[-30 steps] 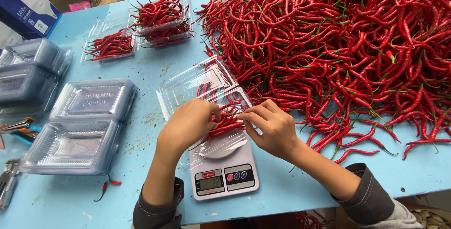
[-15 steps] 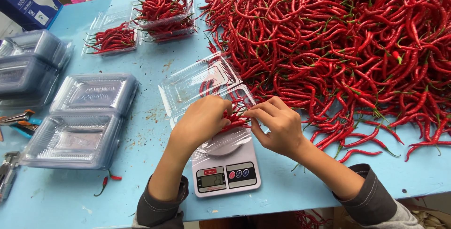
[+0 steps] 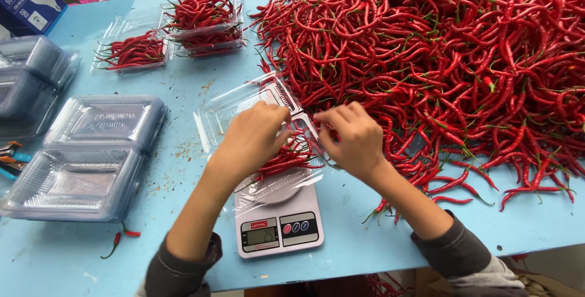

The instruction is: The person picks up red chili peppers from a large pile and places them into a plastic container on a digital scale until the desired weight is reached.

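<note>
Currently both hands work over a clear clamshell tray (image 3: 244,111) that sits on a small scale (image 3: 278,224) near the front edge of the blue surface (image 3: 183,83). The left hand (image 3: 253,141) rests palm-down on the chillies (image 3: 286,158) in the tray, fingers curled loosely over them; its grip is not clamped on any one pod that can be made out. The right hand (image 3: 353,138) has fingertips pinched together at the tray's far right edge, seemingly on a chilli stem, though the exact contact is hidden. The tray's hinged lid lies open toward the back left.

Handling assessment: the chillies appear light, slender and flexible, with smooth, slightly slick skins and thin green stems (stems likely snap if pulled hard). Best taken in a loose bundle mid-length, or singly by the body near the stem. The tray looks thin, springy and easily dented; hold it by the rim, not the walls.

A large heap of chillies (image 3: 457,53) lies just right of the scale. Filled trays (image 3: 201,19) stand at the back; empty stacked trays (image 3: 79,169) at the left.
</note>
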